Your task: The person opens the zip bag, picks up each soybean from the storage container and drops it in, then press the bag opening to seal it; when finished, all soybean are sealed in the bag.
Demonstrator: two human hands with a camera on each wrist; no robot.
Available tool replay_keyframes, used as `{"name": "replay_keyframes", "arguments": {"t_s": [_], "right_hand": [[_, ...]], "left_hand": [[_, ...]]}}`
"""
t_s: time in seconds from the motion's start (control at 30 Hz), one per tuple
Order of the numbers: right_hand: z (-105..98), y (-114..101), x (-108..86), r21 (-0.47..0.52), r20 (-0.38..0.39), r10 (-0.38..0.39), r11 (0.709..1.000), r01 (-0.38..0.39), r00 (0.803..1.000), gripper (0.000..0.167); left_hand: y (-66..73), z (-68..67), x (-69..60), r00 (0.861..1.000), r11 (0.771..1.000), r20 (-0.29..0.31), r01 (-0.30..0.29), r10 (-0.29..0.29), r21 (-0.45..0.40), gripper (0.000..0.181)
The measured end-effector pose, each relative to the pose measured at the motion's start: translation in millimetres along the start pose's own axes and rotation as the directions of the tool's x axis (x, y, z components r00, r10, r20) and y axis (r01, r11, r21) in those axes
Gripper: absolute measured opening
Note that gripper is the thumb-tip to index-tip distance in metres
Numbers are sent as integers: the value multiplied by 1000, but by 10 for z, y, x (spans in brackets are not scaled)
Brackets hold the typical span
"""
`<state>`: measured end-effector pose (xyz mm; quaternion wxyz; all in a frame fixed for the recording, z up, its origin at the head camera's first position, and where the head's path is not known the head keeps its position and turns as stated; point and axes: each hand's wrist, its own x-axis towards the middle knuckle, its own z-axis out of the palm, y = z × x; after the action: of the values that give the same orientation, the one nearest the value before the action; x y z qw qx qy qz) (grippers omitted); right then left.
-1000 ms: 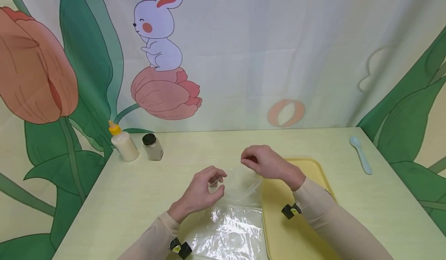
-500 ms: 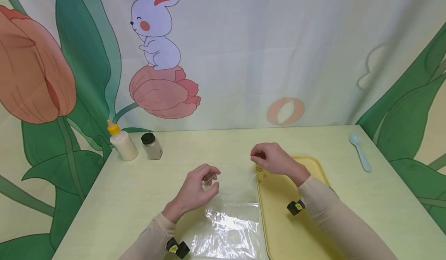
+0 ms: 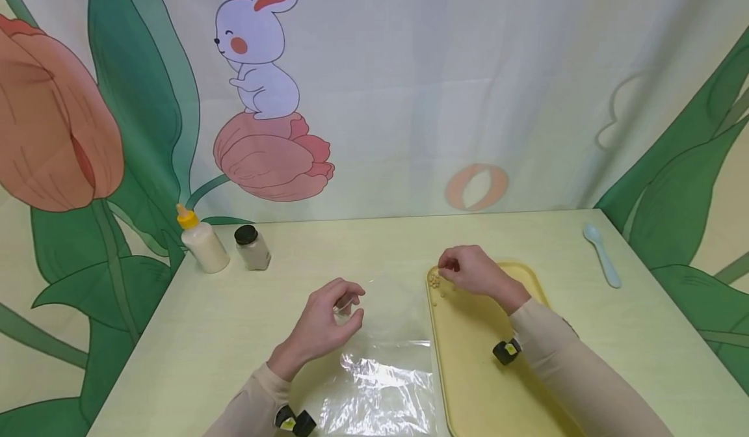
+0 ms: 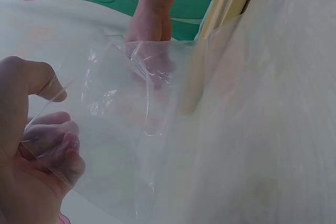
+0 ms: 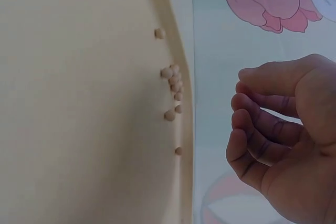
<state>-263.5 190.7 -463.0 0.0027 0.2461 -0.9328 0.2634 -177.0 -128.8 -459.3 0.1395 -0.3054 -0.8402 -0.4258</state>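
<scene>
Left hand [image 3: 323,318], thumb and fingers parted in a loose C, touches the edge of one clear bag [image 3: 380,391] on the table [image 3: 199,346]. Right hand [image 3: 475,271], fingers curled and nothing visible in them, hovers over one yellow tray [image 3: 486,378] just beside the bag. At least ten small balls [image 3: 433,280] cluster at its far-left corner.

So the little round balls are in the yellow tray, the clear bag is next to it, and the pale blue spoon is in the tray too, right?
Not quite: the pale blue spoon lies on the table, right of the yellow tray, as the head view shows. The little round balls are in the tray, and the clear bag is next to it.
</scene>
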Motion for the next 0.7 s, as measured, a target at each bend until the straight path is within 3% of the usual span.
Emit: {"name": "replay_keyframes", "arguments": {"t_s": [0.37, 0.7], "right_hand": [[52, 160, -35, -42, 26, 30, 999, -29, 999, 8], [94, 272, -66, -85, 102, 113, 991, -104, 988, 5]], "left_hand": [[6, -7, -13, 1000, 1000, 9, 3, -3, 15, 22], [14, -11, -18, 1000, 1000, 23, 8, -8, 15, 22]]}}
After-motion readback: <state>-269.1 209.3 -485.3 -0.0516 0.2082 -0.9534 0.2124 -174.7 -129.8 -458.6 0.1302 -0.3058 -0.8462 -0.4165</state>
